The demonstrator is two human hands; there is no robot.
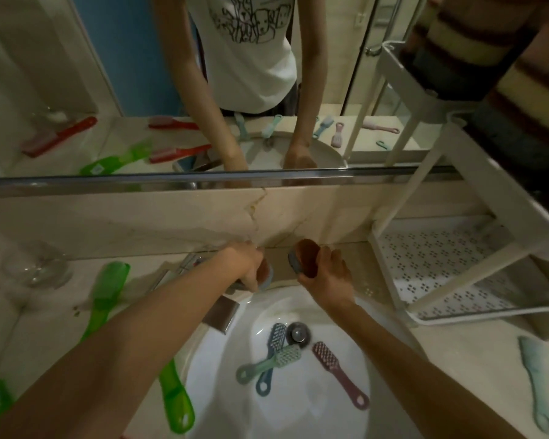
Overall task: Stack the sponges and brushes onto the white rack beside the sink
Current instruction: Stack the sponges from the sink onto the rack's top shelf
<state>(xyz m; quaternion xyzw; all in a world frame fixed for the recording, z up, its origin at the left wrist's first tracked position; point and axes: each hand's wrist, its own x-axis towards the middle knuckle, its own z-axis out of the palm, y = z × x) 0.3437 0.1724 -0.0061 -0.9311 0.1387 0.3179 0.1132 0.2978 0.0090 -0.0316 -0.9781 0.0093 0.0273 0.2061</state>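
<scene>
Behind the sink (pixel 222 407), left hand (pixel 244 264) and right hand (pixel 327 277) each have their grip clamped on a sponge (pixel 305 255). Right of the sink, the white rack (pixel 504 198) already carries stacked sponges (pixel 476 45); brushes (pixel 287 356) inside the sink and beside it remain.

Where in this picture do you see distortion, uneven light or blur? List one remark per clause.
Head view: wide-angle bends the mirror rail and white rack; head view: the sink is brightest, corners dim; head view: the right hand and its sponge look softly blurred.
</scene>
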